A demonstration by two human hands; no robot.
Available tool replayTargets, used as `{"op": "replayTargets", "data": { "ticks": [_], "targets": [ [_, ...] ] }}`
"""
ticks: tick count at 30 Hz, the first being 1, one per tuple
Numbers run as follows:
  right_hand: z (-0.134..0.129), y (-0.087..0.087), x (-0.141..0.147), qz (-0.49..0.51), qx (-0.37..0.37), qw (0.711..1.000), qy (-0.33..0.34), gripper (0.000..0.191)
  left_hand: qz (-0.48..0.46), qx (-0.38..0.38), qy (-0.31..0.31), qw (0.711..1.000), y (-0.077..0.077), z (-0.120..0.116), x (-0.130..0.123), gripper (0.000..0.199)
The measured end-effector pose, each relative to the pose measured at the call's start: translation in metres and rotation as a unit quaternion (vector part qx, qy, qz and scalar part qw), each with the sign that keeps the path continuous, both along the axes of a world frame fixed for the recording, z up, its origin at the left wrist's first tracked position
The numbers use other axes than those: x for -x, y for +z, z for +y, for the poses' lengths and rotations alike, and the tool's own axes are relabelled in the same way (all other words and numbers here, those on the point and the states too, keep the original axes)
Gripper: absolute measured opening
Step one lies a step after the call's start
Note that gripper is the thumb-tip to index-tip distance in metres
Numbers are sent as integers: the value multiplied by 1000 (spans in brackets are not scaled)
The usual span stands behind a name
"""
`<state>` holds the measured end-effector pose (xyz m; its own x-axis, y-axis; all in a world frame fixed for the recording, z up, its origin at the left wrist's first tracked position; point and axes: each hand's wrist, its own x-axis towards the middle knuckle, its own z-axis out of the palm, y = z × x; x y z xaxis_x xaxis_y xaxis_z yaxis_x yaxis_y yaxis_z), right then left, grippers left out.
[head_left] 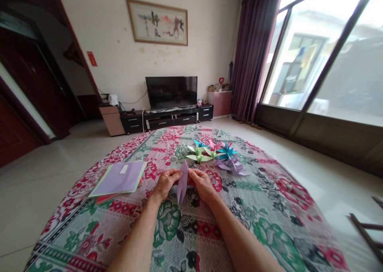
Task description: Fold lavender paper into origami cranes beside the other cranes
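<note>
A narrow folded piece of purple paper stands upright between my hands, its lower end split into two points. My left hand pinches its left edge between thumb and fingers. On the other side, my right hand grips the right edge, with some fingertips hidden behind the paper. Beyond my right hand lie several folded paper cranes: green ones, blue ones, pink ones and purple ones. To the left rests a stack of square sheets, purple on top.
A flowered cloth covers the round table. Past its far edge stand a television and a low black cabinet. A dark chair or rack is partly visible at the lower right.
</note>
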<state>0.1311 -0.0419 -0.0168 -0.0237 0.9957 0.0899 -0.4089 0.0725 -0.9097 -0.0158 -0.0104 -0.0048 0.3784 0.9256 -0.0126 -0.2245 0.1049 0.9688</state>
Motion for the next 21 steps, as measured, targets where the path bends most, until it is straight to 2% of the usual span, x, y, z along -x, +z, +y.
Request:
{"op": "replayTargets", "data": {
  "ticks": [5, 11, 16, 21],
  "targets": [
    [1, 2, 3, -8, 5, 1000, -27, 31, 4, -6, -8, 1000, 2, 0, -2, 26],
    [1, 5, 8, -97, -6, 985, -144, 27, 36, -38, 15, 999, 3, -1, -5, 25],
    [3, 2, 10, -75, -27, 990, -117, 29, 62, -85, 58, 993, 3, 0, -6, 24],
    [7, -2, 10, -60, -41, 984, -165, 24, 71, -100, 81, 989, 3, 2, -6, 22]
  ]
}}
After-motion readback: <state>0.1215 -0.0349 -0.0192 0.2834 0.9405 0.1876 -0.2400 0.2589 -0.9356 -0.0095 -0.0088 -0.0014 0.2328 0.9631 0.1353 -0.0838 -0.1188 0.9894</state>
